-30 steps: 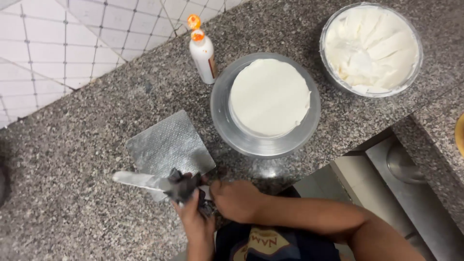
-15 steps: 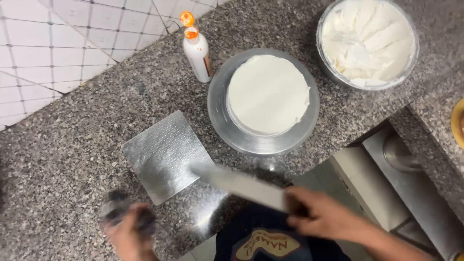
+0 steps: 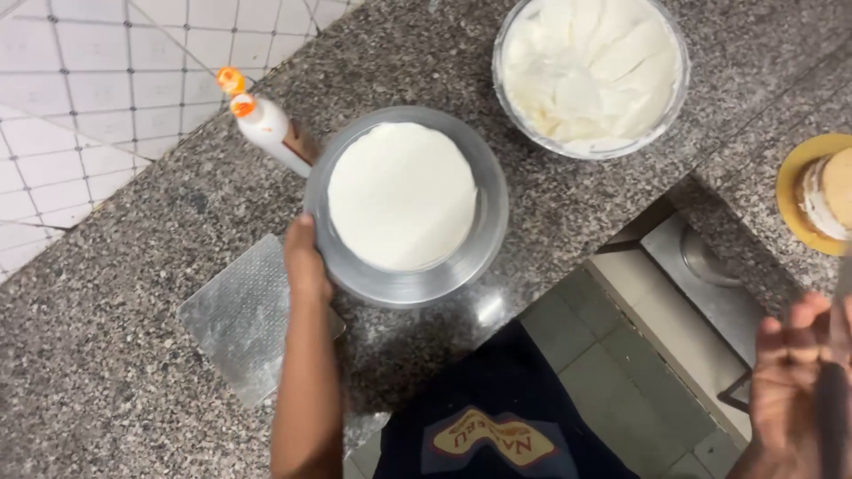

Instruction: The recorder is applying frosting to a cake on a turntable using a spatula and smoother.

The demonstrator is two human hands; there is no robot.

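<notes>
A round white cake [image 3: 401, 195] is seen on a grey metal turntable [image 3: 484, 231], which stands on the speckled granite surface [image 3: 106, 372]. The left hand [image 3: 304, 262] is laid against the turntable's near-left rim, its fingers curled onto the edge and touching it; whether the rim is truly gripped cannot be told. The right hand [image 3: 794, 381] is held well apart, at the lower right corner beyond the surface's edge, and appears to be closed around a long, dark, blurred tool [image 3: 832, 417], though the grasp cannot be made out with certainty. The cake's top is already covered in a smooth, even white coat, so the coating of the top is judged done; its sides are hidden from above, and no decoration has yet been applied. A large bowl of white cream [image 3: 590, 75] is stood beyond the turntable, still well filled. Two white squeeze bottles with orange caps [image 3: 262, 124] are placed just beside the turntable's far-left side, and a square silver board [image 3: 244, 315] is laid near the left forearm. At the right edge, another layered cake on a gold board [image 3: 821, 191] is partly seen.
</notes>
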